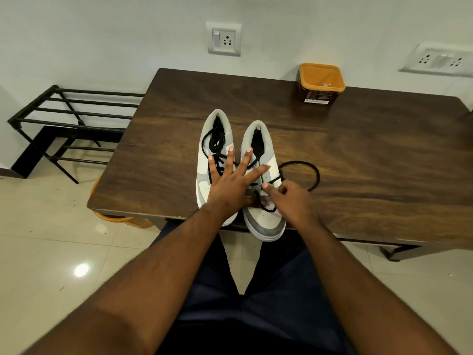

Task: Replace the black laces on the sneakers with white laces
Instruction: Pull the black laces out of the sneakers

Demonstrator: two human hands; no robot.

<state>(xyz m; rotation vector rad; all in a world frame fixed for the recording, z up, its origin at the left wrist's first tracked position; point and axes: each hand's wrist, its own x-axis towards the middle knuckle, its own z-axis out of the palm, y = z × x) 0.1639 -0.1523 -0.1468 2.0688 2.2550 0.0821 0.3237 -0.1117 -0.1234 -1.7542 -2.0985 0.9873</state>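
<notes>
- The two sneakers sit side by side near the front edge of the surface (179, 139), toes toward the person: the left sneaker (204, 172) and the right sneaker (266, 219).
- The left hand (230, 185) lies flat with fingers spread wide, pressing across both shoes to steady them.
- The right hand (291, 198) has its fingers curled, pinching the black lace (313, 172) of the right sneaker near the eyelets.
- The task looks early: the right shoe's lace is partly unthreaded, with a long loop trailing on the wood beside it.
- The left sneaker keeps its black lace, loosened and bundled at the opening.
- No white laces can be seen for certain; small pale items in the orange container (321, 83) at the back are too small to tell.
- Left to do, in my judgement: pull out both black laces and thread in the white ones.
- The room has a pale wall with a socket plate (224, 38), a black metal rack (71, 119) at the left, and a glossy tiled floor (51, 252).
</notes>
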